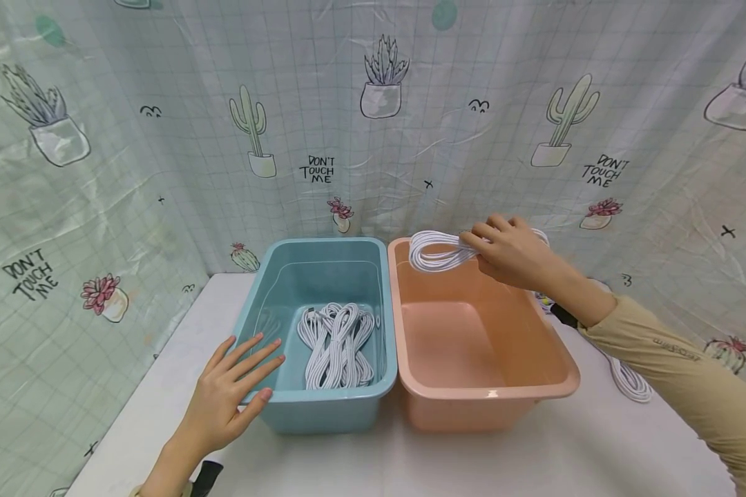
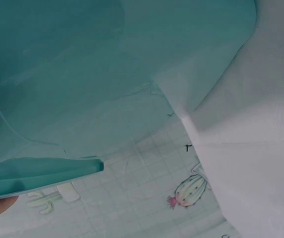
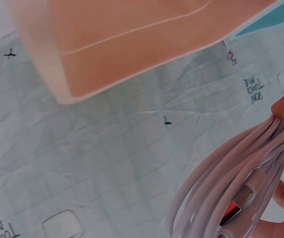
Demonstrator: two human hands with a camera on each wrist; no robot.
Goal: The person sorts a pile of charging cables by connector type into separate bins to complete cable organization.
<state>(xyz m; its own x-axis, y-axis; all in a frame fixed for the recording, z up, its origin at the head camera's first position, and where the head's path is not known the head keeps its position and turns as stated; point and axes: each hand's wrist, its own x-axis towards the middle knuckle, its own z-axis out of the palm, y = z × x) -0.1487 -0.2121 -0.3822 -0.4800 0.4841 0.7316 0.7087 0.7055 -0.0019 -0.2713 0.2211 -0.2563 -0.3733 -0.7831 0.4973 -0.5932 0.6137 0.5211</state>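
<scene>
My right hand (image 1: 510,252) grips a coiled white USB cable (image 1: 435,251) above the far end of the orange bin (image 1: 485,392). Loops of it stick out on both sides of the fingers. Up close in the right wrist view, the cable's metal USB plug (image 3: 237,204) shows among the strands. My left hand (image 1: 230,393) rests at the near left corner of the blue bin (image 1: 323,395), fingers spread and straight over its rim. Inside the blue bin lies a pile of bundled white cables (image 1: 338,345). The orange bin's visible floor is bare.
The two bins stand side by side on a white table (image 1: 323,462). Right of the orange bin, partly behind my right forearm, another white cable coil (image 1: 630,381) lies on the table. A patterned curtain (image 1: 435,138) hangs close behind the bins and along both sides.
</scene>
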